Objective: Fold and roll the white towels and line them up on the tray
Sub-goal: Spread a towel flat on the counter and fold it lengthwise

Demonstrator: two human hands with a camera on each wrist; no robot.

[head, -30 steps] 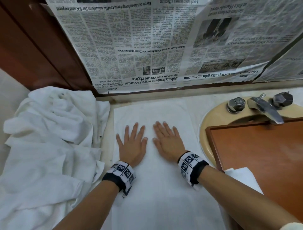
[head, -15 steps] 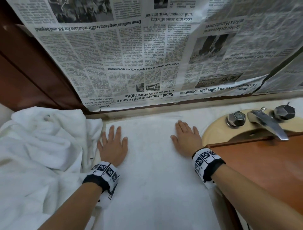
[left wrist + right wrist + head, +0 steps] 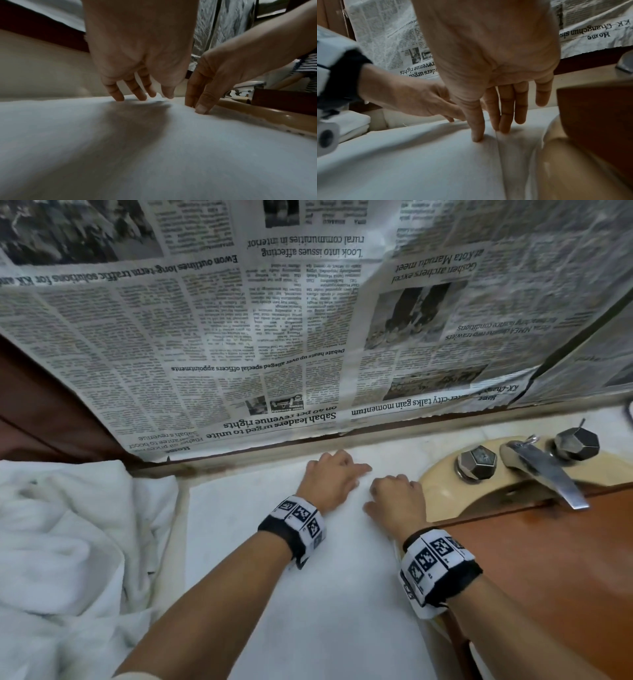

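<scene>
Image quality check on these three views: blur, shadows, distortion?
Head: wide-angle bend in the newspaper, right edge smeared, hands sharp. Left wrist: dim, the spread towel soft in the foreground, dark shadow under the left hand. Right wrist: right hand looms large, towel folds readable, tray soft.

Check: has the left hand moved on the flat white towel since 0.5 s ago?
Yes. The left hand has slid right across the flat white towel, toward the chrome faucet, and now sits beside the right hand.
</scene>
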